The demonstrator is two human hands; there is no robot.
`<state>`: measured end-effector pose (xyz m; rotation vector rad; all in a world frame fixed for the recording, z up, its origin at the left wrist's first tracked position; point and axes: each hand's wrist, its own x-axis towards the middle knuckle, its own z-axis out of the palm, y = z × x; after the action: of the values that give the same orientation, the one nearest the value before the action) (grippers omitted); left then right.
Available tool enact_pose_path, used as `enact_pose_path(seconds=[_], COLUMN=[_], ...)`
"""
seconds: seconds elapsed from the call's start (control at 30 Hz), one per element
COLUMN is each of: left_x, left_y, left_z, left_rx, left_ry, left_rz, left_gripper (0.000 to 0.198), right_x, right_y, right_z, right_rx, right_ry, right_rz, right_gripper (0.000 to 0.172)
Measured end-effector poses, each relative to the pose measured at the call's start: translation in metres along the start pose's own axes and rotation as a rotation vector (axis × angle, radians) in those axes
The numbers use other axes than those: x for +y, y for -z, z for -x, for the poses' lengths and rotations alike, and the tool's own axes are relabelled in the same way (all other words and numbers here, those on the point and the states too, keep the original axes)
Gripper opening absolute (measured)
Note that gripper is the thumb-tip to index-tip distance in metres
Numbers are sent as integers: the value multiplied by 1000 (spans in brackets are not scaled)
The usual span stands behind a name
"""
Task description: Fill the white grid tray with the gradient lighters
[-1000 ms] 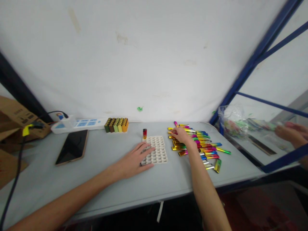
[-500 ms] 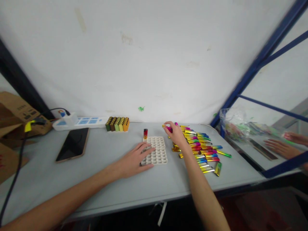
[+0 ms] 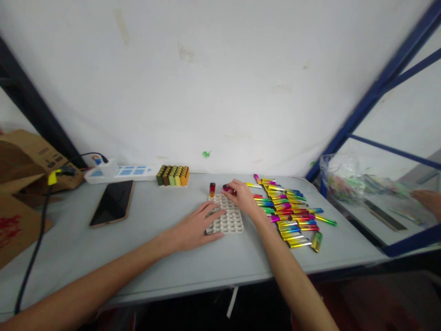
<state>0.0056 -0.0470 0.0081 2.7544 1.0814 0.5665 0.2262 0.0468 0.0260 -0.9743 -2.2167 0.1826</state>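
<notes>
Grey tabletop [image 3: 193, 271] runs up to a white wall [image 3: 220, 92], with a white tray of holes [image 3: 234, 225] near its middle. The left hand [image 3: 200, 225] lies flat over the tray's left side, fingers spread, gripping nothing that shows. The right hand [image 3: 241, 195] pinches a reddish lighter [image 3: 226, 188] at the tray's far edge, just right of a standing lighter [image 3: 212, 190] at its far left corner. Whether the pinched one touches the tray, I cannot tell. Brought in tilted, it could catch a hole's rim or topple its neighbour. If the left hand presses too lightly, the tray might skid. Right of the tray, a loose heap of lighters [image 3: 292, 211] could scatter if the forearm brushes it.
</notes>
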Motion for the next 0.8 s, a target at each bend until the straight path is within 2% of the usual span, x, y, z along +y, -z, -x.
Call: enact_pose_path(seconds=[0.1, 0.17, 0.4, 0.5, 0.67, 0.8], left_x=[1, 1, 1, 1, 2, -1], left_y=[0, 0, 0, 0, 0, -3], left_z=[0, 0, -1, -1, -1, 0], left_rx=[12, 12, 32, 26, 7, 19], left_ry=[1, -1, -7, -8, -2, -8], left_rz=[2, -1, 22, 17, -7, 4], left_gripper=[60, 59, 60, 60, 61, 61], right_x=[0, 2, 5, 5, 11, 16], right_y=[-8, -15, -25, -27, -36, -40], right_z=[-1, -1, -2, -2, -3, -7], right_rx=[-3, 12, -45, -47, -30, -78], right_ry=[7, -20, -169, -147, -35, -43], right_rz=[12, 8, -114, -106, 38, 26], right_gripper=[34, 38, 30, 27, 24, 24])
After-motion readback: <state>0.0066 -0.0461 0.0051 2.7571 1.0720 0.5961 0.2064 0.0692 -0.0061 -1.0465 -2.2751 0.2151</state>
